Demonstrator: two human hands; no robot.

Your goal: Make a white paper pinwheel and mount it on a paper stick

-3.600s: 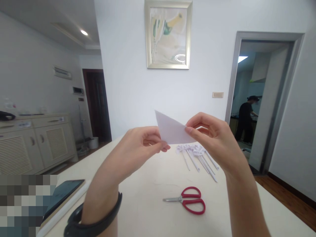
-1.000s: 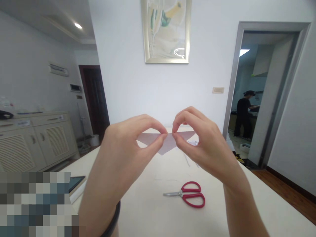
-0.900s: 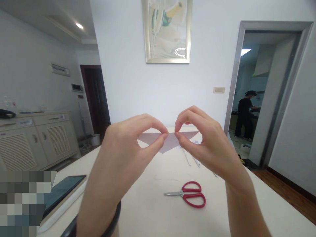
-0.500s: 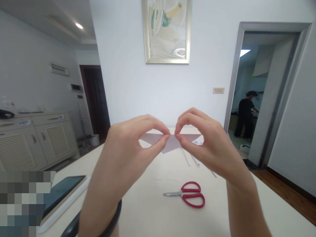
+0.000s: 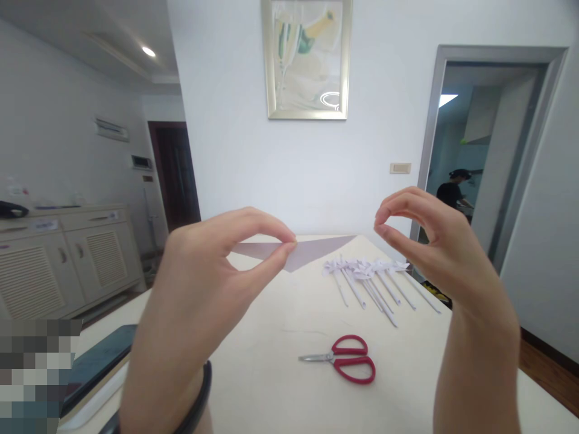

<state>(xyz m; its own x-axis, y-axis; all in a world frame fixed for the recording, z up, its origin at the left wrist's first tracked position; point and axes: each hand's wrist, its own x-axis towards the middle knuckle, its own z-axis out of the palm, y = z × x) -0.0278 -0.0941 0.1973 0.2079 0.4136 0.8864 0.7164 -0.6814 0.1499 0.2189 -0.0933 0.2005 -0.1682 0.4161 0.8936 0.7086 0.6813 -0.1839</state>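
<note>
Between the thumb and forefinger of my left hand (image 5: 212,265) is a thin sheet of paper folded to a triangle (image 5: 307,253). Its long edge runs along the top and its point faces down, above the table. My right hand (image 5: 434,253) is off to the right, apart from the paper, thumb and forefinger tips together with nothing visible in them. Red-handled scissors (image 5: 337,357) lie on the table below, blades toward the left. Behind them rests a group of white paper pinwheels (image 5: 366,271) on rolled paper sticks.
A phone or tablet (image 5: 99,361) and a white stick-like thing (image 5: 97,401) lie at the left of the white table (image 5: 271,374). A wall with a framed picture (image 5: 307,60) stands behind. Through a doorway at right, a person (image 5: 452,190) is in another room.
My right hand has come off the paper and moved right, uncovering the pinwheels. My left hand, still pinching the paper, has shifted slightly left.
</note>
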